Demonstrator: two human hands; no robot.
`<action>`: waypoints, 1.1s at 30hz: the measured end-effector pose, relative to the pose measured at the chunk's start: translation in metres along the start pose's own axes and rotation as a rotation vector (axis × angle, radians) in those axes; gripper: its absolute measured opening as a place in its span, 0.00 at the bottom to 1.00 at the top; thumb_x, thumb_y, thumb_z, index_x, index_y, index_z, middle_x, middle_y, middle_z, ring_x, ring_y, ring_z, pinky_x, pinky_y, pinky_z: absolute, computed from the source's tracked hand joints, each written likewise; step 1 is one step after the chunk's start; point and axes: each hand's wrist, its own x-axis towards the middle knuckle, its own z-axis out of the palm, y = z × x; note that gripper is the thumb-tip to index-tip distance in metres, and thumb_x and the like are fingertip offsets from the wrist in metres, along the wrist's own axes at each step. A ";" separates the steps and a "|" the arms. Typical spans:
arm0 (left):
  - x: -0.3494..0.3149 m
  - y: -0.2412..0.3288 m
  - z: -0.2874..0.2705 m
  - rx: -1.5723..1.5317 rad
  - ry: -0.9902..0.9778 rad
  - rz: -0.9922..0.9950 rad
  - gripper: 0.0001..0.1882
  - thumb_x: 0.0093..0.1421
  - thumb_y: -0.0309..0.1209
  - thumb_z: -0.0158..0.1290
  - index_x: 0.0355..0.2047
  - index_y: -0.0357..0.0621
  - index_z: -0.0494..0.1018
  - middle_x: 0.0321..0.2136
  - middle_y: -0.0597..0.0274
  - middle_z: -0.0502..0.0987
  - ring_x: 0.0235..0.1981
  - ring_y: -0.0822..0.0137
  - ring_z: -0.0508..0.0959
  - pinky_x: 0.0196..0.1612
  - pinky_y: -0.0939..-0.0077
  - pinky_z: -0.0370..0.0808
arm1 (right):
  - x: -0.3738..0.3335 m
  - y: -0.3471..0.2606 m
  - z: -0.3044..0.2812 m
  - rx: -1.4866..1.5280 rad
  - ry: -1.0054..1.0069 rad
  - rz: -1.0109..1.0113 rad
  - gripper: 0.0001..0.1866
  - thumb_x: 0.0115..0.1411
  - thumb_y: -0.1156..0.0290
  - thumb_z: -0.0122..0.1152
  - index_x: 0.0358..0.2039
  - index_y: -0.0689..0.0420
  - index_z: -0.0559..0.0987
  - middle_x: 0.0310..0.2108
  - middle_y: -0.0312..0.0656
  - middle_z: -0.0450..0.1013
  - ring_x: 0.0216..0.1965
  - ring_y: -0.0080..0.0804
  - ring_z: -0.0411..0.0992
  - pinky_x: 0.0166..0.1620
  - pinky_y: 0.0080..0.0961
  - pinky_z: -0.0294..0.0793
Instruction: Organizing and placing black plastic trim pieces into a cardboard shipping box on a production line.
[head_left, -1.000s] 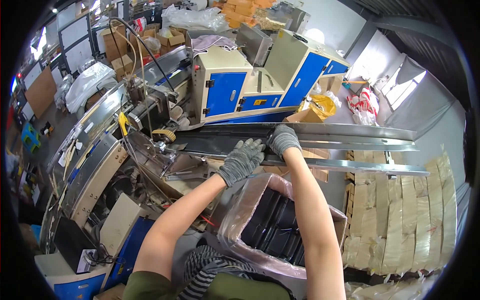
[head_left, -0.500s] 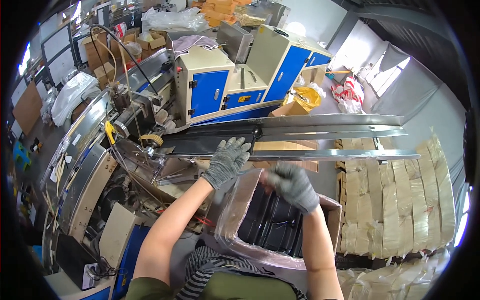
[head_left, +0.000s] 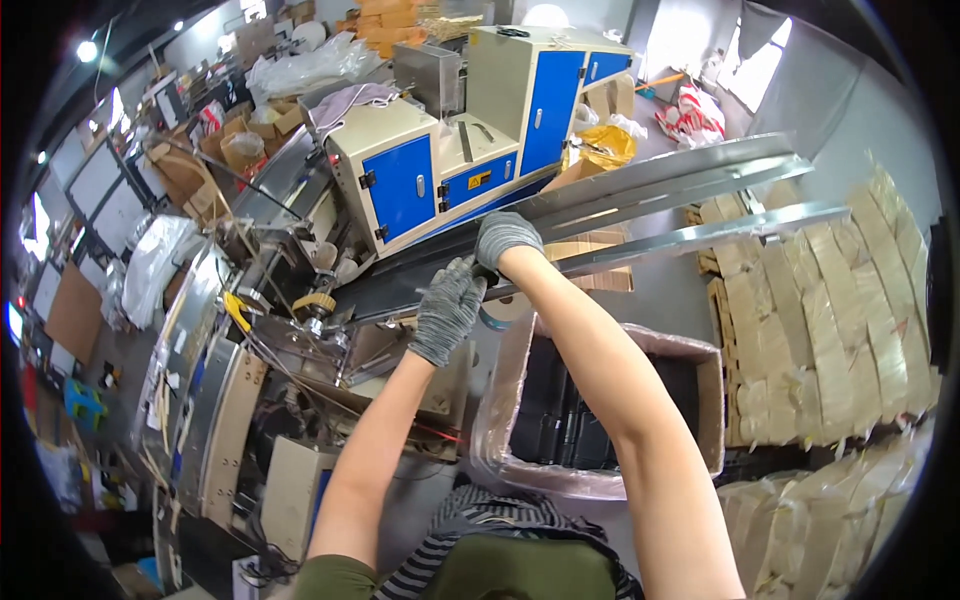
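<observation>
A long black plastic strip (head_left: 400, 283) lies in the metal chute (head_left: 680, 228) that runs from the machine towards the right. My left hand (head_left: 448, 312), in a grey knit glove, is closed over the strip's near edge, fingers together. Beside it my right hand (head_left: 507, 240), gloved alike, is curled over the strip's right end; its fingertips are mostly hidden. Below the chute stands an open carton (head_left: 502, 395) lined with clear film. Black plastic pieces (head_left: 545, 410) lie inside it, partly covered by my right forearm.
Machine rollers and a yellow-handled tool (head_left: 237, 312) are at the left. Beige cabinets with blue doors (head_left: 398, 185) stand behind the chute. Stacked, film-wrapped bundles (head_left: 800, 330) rest on a pallet at right. A beige roll (head_left: 505, 310) sits under the chute.
My right hand has moved from above the carton up to the strip's end, next to my left hand. My left hand has drawn its fingers in. The view has tilted and shifted.
</observation>
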 end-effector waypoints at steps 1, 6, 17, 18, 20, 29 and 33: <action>-0.002 -0.005 0.001 0.003 -0.010 0.016 0.15 0.61 0.32 0.46 0.45 0.38 0.72 0.45 0.48 0.74 0.48 0.51 0.72 0.52 0.62 0.68 | 0.005 -0.002 0.007 0.056 0.021 0.048 0.13 0.48 0.69 0.58 0.35 0.60 0.81 0.39 0.58 0.73 0.45 0.49 0.72 0.46 0.38 0.73; -0.010 -0.026 0.007 0.054 -0.080 0.065 0.18 0.61 0.37 0.44 0.48 0.43 0.71 0.51 0.50 0.70 0.54 0.51 0.67 0.57 0.57 0.60 | 0.021 0.006 0.016 0.085 0.025 0.105 0.17 0.44 0.66 0.62 0.36 0.59 0.80 0.41 0.55 0.73 0.46 0.48 0.72 0.48 0.36 0.72; -0.019 -0.026 0.005 0.119 -0.029 0.159 0.12 0.57 0.28 0.47 0.42 0.42 0.71 0.52 0.49 0.69 0.54 0.49 0.67 0.57 0.56 0.61 | 0.014 0.008 0.009 0.097 0.060 0.184 0.14 0.46 0.67 0.62 0.32 0.61 0.81 0.34 0.54 0.76 0.39 0.46 0.76 0.43 0.36 0.74; -0.019 -0.027 0.005 0.119 -0.030 0.160 0.12 0.57 0.28 0.47 0.42 0.42 0.71 0.52 0.49 0.69 0.54 0.49 0.67 0.57 0.56 0.61 | 0.015 0.004 0.009 0.111 0.028 0.192 0.14 0.46 0.67 0.63 0.33 0.60 0.81 0.35 0.54 0.76 0.40 0.47 0.75 0.43 0.36 0.74; -0.020 -0.030 0.005 0.152 -0.043 0.177 0.13 0.58 0.29 0.47 0.43 0.41 0.70 0.52 0.48 0.69 0.54 0.48 0.67 0.57 0.56 0.61 | 0.013 -0.001 0.013 0.088 0.038 0.175 0.14 0.44 0.70 0.64 0.34 0.60 0.81 0.38 0.55 0.75 0.43 0.47 0.74 0.45 0.36 0.74; -0.002 -0.016 0.003 0.062 -0.120 0.089 0.20 0.61 0.36 0.45 0.50 0.39 0.69 0.53 0.48 0.68 0.55 0.50 0.66 0.59 0.58 0.58 | 0.006 0.001 0.023 -0.037 0.277 -0.026 0.07 0.50 0.69 0.59 0.28 0.55 0.81 0.31 0.49 0.77 0.36 0.47 0.75 0.40 0.36 0.75; -0.016 -0.024 -0.020 -0.085 0.000 0.088 0.18 0.60 0.34 0.47 0.49 0.39 0.69 0.53 0.49 0.68 0.57 0.51 0.65 0.60 0.59 0.57 | -0.109 -0.013 0.029 0.346 0.383 -0.642 0.07 0.53 0.66 0.57 0.26 0.56 0.75 0.24 0.43 0.73 0.30 0.45 0.72 0.35 0.37 0.72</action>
